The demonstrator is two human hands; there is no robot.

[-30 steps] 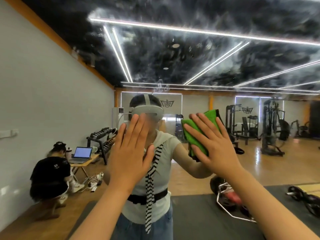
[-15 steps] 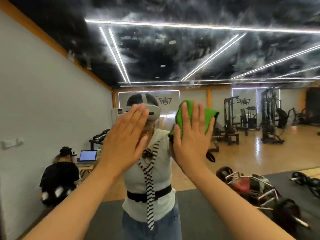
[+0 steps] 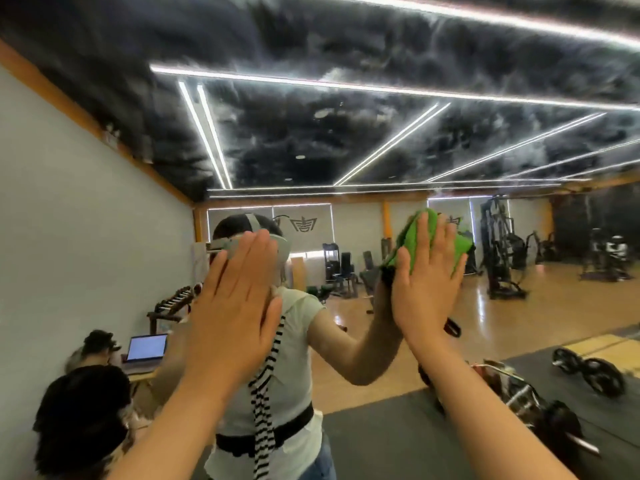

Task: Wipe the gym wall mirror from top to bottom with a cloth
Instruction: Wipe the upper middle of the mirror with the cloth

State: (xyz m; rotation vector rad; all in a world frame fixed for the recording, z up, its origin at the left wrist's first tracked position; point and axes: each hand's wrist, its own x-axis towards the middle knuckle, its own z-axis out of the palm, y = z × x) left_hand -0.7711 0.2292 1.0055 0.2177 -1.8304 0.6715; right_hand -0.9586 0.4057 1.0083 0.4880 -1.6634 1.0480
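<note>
Since half a second ago my right hand [image 3: 426, 292] has slid to the right with the green cloth [image 3: 411, 235], widening the gap to my left hand [image 3: 235, 303], and the head view has tipped up to take in more reflected ceiling. From the head camera I see the right hand flat, fingers straight and close together, pressing the cloth against the wall mirror [image 3: 346, 133] at about head height; the cloth bunches out above and on both sides of the fingers. The left hand is raised flat beside it, fingers straight and together with the thumb out, palm toward the glass; I cannot tell for sure whether it touches. In the reflection, a person in black [image 3: 83, 403] sits at lower left by an open laptop [image 3: 147, 348], a dumbbell rack [image 3: 173, 303] stands along the wall, a cable machine [image 3: 498, 247] is at right, and weight plates [image 3: 588, 372] lie on the dark mat.
</note>
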